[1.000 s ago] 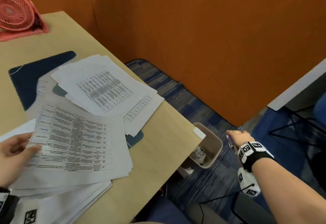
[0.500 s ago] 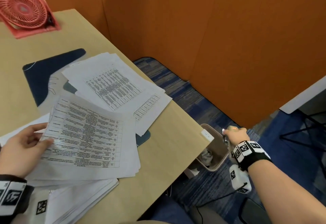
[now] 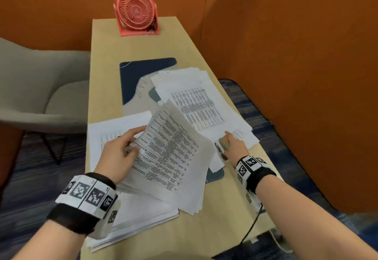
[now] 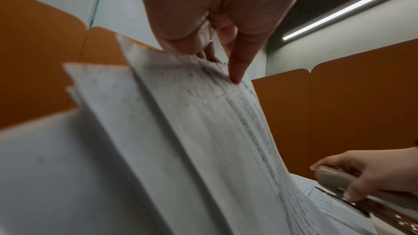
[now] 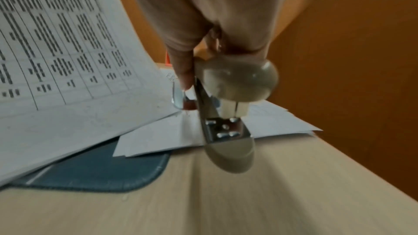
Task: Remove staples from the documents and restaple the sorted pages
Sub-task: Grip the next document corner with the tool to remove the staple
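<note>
Left hand point(image 3: 117, 153) pinching the near-left edge of a lifted sheaf of printed pages point(image 3: 171, 157), thumb on top, fingers curled beneath; sheaf tilted up off the stacks below. Right hand point(image 3: 232, 144) wrapped around a beige stapler point(image 5: 228, 106), forefinger laid along the top, metal nose pointing down toward the desk point(image 3: 225, 218). Stapler just right of the lifted sheaf's lower corner, over loose sheets. Beyond the right hand: second spread of printed pages point(image 3: 196, 100), partly covering a dark blue mat point(image 3: 139, 75). Below the left wrist: another paper stack point(image 3: 141, 214). Far beyond both hands: pink fan point(image 3: 136, 11).
</note>
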